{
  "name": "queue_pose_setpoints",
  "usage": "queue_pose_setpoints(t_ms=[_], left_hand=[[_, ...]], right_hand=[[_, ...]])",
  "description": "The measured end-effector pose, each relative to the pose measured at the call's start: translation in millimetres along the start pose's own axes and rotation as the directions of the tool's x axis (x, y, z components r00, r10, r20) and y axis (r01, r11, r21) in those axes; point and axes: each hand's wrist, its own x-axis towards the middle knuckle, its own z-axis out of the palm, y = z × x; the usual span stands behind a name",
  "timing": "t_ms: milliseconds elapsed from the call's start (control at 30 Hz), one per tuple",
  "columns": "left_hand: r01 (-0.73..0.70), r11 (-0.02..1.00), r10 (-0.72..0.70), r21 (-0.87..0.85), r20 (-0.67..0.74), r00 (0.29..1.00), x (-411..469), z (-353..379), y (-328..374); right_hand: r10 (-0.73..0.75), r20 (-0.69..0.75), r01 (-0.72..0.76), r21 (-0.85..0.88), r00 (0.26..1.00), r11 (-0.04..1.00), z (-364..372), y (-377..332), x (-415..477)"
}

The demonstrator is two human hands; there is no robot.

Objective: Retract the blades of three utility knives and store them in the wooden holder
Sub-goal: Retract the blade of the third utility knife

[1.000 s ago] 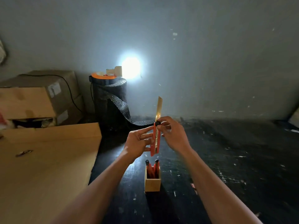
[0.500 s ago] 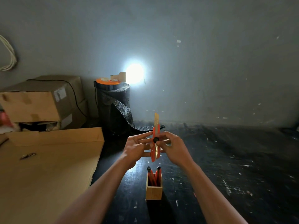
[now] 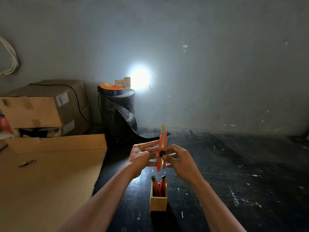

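At centre frame, both hands grasp an orange utility knife (image 3: 161,150) held upright: the left hand (image 3: 141,158) steadies its body from the left with fingers extended, while the right hand (image 3: 179,160) pinches it at the black slider knob (image 3: 162,153). A short tip of blade (image 3: 163,128) shows above the casing. Directly below, well apart from the hands, the wooden holder (image 3: 158,200) stands on the dark floor (image 3: 234,173), holding two orange knives (image 3: 158,185) handle-ends up. Flat cardboard (image 3: 46,178) fills the lower left.

No text can be read; the white labels (image 3: 62,99) on the cardboard boxes (image 3: 41,104) are blurred.
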Motion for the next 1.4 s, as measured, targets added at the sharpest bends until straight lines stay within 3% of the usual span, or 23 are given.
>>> queue_pose_setpoints(t_ms=[200,533,967,1400], left_hand=[[0.004,1.0,-0.005,-0.013,-0.038,0.999,5,-1,1],[-0.054,0.998,0.055,0.027,-0.053,0.997,12,1,7],[-0.095,0.993,0.098,0.064,-0.045,0.994,12,5,14],[-0.102,0.993,0.105,0.064,-0.053,0.993,11,7,12]], right_hand=[[0.017,0.057,-0.017,-0.007,0.998,1.0,6,6,-9],[-0.044,-0.022,0.041,-0.14,0.999,0.989,12,-1,-10],[0.012,-0.095,-0.02,-0.082,0.995,0.996,14,-4,-5],[-0.028,-0.091,0.017,-0.123,0.995,0.992,17,-2,-8]])
